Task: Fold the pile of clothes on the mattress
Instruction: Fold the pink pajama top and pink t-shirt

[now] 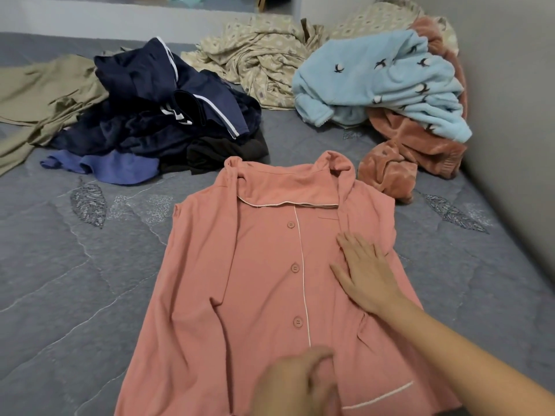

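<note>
A salmon-pink button-up pyjama shirt [264, 265] with white piping lies front-up on the grey quilted mattress [75, 280], collar away from me and both sides folded inward. My right hand [366, 271] rests flat on the shirt's right side, fingers straight and pointing toward the collar. Low in the view, my left hand [294, 385] is blurred. Its fingers curl over the shirt's front edge near the hem, below the lowest button.
Unfolded clothes lie beyond the shirt: a navy and black heap [168, 115] at the left, an olive garment [42, 88] at the far left, a beige patterned cloth [258, 58] at the back, and light-blue fleece [381, 76] over rust fleece [399, 157] at the right. A wall [510, 85] borders the mattress on the right.
</note>
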`<control>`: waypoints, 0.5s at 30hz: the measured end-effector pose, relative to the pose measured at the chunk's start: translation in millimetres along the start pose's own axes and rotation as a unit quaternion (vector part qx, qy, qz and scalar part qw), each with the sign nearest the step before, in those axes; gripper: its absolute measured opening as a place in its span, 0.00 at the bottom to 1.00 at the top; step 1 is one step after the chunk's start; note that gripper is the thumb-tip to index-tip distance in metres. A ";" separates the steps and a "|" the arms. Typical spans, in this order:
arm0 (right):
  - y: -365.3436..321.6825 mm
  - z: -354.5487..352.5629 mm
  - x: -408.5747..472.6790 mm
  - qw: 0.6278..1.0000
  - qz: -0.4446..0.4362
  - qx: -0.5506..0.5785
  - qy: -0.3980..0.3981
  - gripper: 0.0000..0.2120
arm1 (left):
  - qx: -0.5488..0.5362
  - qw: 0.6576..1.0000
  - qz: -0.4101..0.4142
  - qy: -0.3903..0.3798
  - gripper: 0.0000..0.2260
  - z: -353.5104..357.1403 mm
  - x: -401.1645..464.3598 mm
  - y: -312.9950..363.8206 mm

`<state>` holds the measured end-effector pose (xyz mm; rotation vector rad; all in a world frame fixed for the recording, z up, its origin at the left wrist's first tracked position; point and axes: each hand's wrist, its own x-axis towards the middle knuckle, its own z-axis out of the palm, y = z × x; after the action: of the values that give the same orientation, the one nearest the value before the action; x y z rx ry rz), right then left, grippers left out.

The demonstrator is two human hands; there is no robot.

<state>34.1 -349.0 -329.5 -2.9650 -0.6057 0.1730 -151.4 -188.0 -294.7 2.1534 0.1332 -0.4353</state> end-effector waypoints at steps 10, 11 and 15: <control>11.8 -34.1 -80.2 0.933 0.329 0.142 -0.044 0.66 | 0.232 0.933 -0.117 0.250 0.39 -63.4 -12.0 -71.9; 8.1 -33.7 -82.9 0.932 0.323 0.157 -0.053 0.71 | 0.266 0.932 -0.128 0.212 0.40 -53.6 -11.6 -73.7; -18.5 -22.6 -99.7 0.940 0.267 0.199 -0.079 0.61 | 0.331 0.919 -0.071 0.202 0.23 -32.8 -7.2 -79.0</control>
<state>-61.1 -373.4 -295.8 -2.6490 0.2220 0.5136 -169.7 -114.9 -335.8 2.8991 0.4277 -0.1067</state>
